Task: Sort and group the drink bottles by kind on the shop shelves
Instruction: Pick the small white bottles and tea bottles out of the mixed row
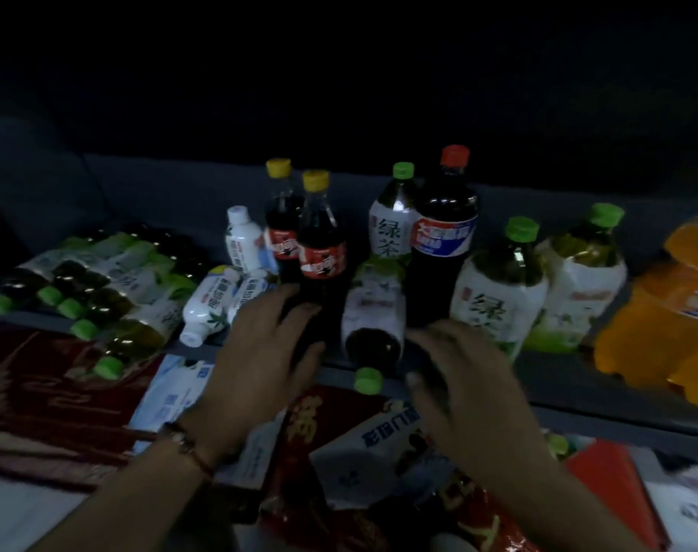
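Note:
On the dark shelf (478, 364) stand two yellow-capped cola bottles, one in front (321, 253) and one behind (280, 217). A big red-capped cola bottle (445, 241) and several green-capped green tea bottles (498, 296) stand to their right. One green tea bottle (373, 320) lies on its side, cap toward me. My left hand (268, 352) rests with spread fingers against the front cola bottle's lower part. My right hand (459, 376), blurred, hovers open just right of the lying tea bottle.
Small white bottles (208, 308) lie and stand left of the colas. Further left, several green tea bottles (100, 288) lie in a heap. A large orange soda bottle (666, 312) stands at far right. Red and white packets (339, 452) cover the level below my hands.

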